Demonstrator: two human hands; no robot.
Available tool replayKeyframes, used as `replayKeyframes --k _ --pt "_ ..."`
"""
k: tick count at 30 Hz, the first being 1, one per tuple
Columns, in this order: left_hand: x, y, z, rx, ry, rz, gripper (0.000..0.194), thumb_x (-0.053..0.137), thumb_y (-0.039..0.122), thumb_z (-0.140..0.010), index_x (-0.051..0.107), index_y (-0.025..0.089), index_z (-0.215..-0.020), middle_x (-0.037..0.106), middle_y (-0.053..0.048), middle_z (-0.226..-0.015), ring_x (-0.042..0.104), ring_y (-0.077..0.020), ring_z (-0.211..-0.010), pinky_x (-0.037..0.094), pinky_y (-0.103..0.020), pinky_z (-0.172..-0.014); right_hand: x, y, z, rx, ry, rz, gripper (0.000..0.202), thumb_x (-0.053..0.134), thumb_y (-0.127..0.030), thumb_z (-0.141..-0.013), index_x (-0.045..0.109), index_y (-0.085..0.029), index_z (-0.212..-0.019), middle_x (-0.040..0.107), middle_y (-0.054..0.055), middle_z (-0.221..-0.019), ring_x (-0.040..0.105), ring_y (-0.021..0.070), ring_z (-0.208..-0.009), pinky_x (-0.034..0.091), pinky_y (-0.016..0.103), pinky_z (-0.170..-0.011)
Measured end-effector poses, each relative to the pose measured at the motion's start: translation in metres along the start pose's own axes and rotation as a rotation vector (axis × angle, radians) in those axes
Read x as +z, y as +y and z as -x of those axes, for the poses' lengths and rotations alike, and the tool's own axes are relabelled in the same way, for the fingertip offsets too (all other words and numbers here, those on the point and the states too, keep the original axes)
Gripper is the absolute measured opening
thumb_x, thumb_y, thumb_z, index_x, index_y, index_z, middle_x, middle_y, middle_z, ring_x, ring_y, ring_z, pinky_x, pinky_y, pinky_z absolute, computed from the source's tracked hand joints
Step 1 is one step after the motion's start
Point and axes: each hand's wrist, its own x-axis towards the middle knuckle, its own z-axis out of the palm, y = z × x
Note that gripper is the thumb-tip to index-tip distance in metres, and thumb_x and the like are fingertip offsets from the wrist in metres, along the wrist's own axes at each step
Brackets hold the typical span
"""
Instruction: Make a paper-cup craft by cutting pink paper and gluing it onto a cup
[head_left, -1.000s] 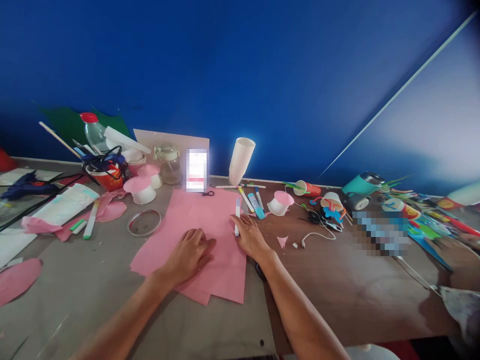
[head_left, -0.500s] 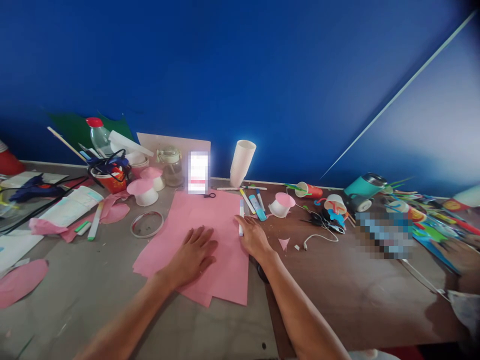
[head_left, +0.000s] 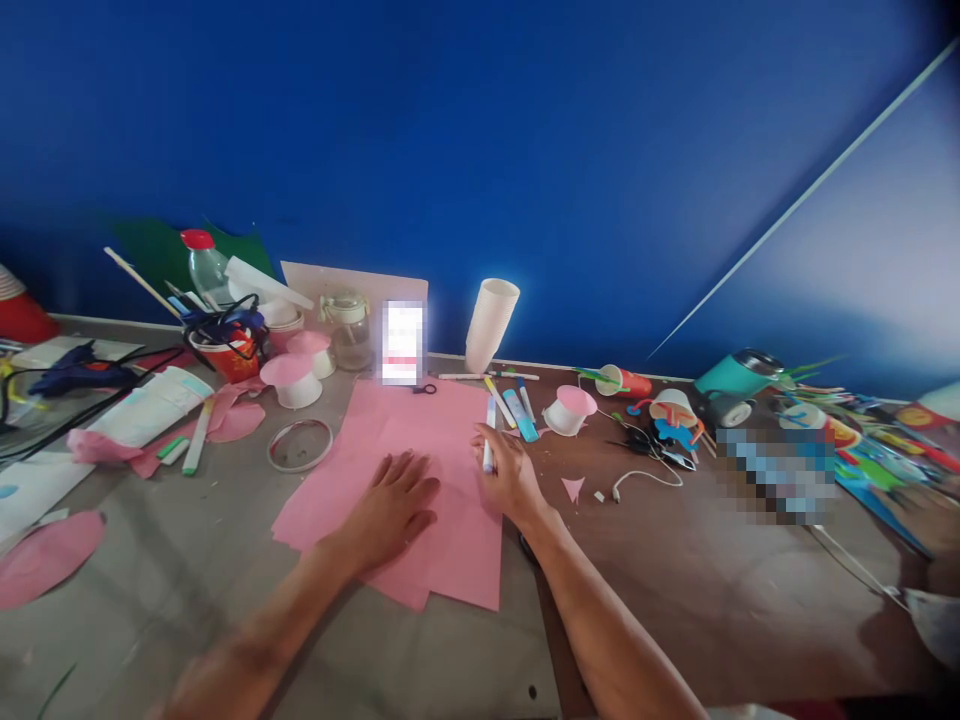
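Pink paper sheets (head_left: 420,470) lie stacked, slightly fanned, at table (head_left: 712,590) centre; matte, thin, edges misaligned at near corner; left hand (head_left: 390,510) flat on top, fingers spread, pressing; right hand (head_left: 510,475) at right edge, fingers closed pinching white marker (head_left: 489,440); risk: loose sheets may slide apart under uneven pressure; marker tip could smear paper; other markers (head_left: 514,405) just beyond.

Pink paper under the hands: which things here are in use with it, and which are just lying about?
In use:
- pink paper, pressed flat by the left hand
- white marker, gripped by the right hand

Lying about:
- cup stack
- scissors
- teal tumbler
- glue gun
- metal ring
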Motion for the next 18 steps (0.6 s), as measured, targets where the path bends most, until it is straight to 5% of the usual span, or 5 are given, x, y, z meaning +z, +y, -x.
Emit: replayKeyframes --k 9,14,18 --pt "0.003 -0.002 -0.004 -0.047 0.105 0.108 0.023 0.054 0.027 -0.089 0.064 0.026 -0.111 0.056 -0.008 -0.14 0.046 -0.0328 -0.132 0.033 -0.059 -0.11 0.001 -0.019 -0.003 0.404 0.103 -0.967 0.045 0.047 -0.058 -0.093 0.067 -0.017 -0.097 0.064 -0.001 -0.053 0.066 0.0188 -0.066 0.052 0.035 -0.077" --pt "0.0 -0.006 -0.008 -0.107 0.311 0.309 0.021 0.049 0.03 -0.094 0.06 0.021 -0.11 0.071 -0.008 -0.106 0.064 -0.0225 -0.1 0.047 -0.044 -0.097 0.008 -0.02 -0.005 0.542 0.143 -1.098 0.047 0.059 -0.063 -0.084 0.067 -0.017 -0.076 0.052 -0.003 -0.041 0.062 0.0175 -0.056 0.05 0.03 -0.062" --pt "0.0 -0.002 -0.009 -0.083 0.38 0.334 0.03 0.053 0.038 -0.093 0.057 0.019 -0.115 0.07 -0.006 -0.088 0.064 -0.0204 -0.082 0.052 -0.036 -0.078 0.011 -0.029 -0.001 0.558 0.018 -1.104 0.051 0.056 -0.066 -0.083 0.067 -0.018 -0.074 0.049 -0.003 -0.04 0.061 0.0175 -0.056 0.047 0.028 -0.059"
